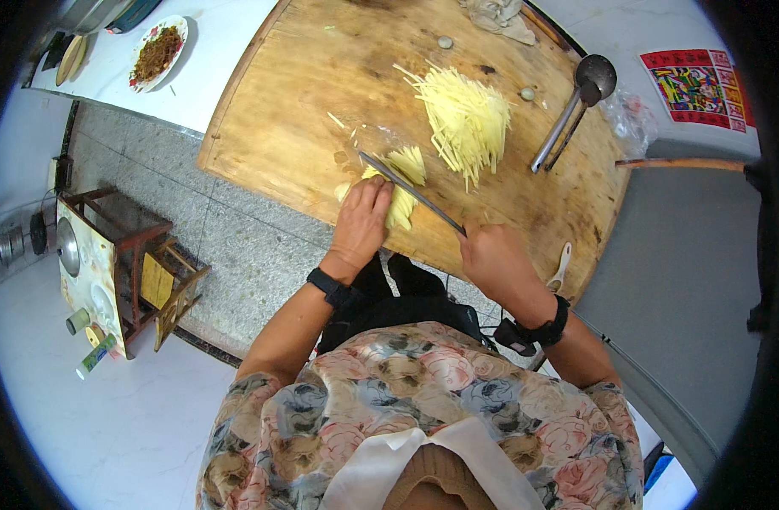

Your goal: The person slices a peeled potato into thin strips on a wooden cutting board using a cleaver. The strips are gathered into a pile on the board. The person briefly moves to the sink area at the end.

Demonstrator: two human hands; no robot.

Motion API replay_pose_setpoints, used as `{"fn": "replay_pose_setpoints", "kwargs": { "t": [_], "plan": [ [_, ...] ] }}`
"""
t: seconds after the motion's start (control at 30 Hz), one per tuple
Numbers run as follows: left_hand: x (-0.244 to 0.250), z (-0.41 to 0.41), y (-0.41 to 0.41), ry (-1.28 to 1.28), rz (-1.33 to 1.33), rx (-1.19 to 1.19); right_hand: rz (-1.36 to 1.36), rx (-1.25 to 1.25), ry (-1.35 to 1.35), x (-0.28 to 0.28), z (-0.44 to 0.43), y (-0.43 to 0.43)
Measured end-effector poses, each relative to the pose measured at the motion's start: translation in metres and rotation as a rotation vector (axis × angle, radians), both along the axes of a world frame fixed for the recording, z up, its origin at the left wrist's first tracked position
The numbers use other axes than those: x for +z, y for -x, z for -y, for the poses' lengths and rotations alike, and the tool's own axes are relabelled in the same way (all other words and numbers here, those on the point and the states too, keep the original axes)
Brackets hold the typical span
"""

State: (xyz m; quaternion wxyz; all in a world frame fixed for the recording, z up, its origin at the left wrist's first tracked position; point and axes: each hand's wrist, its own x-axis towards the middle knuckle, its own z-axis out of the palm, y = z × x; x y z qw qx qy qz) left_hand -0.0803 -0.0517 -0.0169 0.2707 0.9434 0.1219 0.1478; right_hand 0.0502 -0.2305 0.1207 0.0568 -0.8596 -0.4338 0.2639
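My right hand [496,258] grips the handle of a kitchen knife, whose blade [421,196] slants up and left across sliced potato. Beside the blade, the fingertips of my left hand [363,213] press the potato slices [399,207] down on a large wooden board [287,121]. Cut shreds [410,164] lie on the blade's far side. Farther back to the right is a big heap of pale yellow potato shreds [469,118]. The slices under my left palm are partly hidden.
At the board's right lie a metal ladle [558,131] and a dark spatula-like utensil [569,134]. A white-handled peeler [561,264] rests near the right edge. A crumpled cloth [501,19] sits at the back. A plate of food [159,54] stands on the white counter [220,38], upper left.
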Motion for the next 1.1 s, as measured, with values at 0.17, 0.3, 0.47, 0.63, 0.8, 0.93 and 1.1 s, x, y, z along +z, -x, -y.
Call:
{"fn": "replay_pose_setpoints", "kwargs": {
  "t": [0.17,0.3,0.47,0.63,0.8,0.93,1.1],
  "plan": [
    [0.005,0.000,0.001,0.004,-0.011,-0.017,-0.027,0.021,0.005,-0.019,-0.011,0.005],
    [0.006,0.000,-0.002,0.016,0.013,-0.024,-0.002,-0.027,-0.070,-0.048,-0.022,-0.001],
    [0.000,0.001,0.001,0.008,0.018,-0.008,0.003,-0.015,-0.092,-0.009,-0.013,0.001],
    [0.001,-0.001,0.001,-0.006,-0.005,-0.017,0.001,0.063,0.014,0.016,-0.011,0.002],
    [0.002,0.002,0.000,-0.007,0.005,-0.020,-0.014,-0.025,-0.054,-0.041,-0.027,0.002],
    [0.001,-0.001,-0.003,-0.002,0.022,-0.008,-0.031,-0.012,-0.086,-0.038,-0.026,-0.006],
    [-0.005,0.001,0.001,-0.005,0.014,0.002,-0.013,0.023,-0.002,0.004,-0.012,-0.003]
  ]
}}
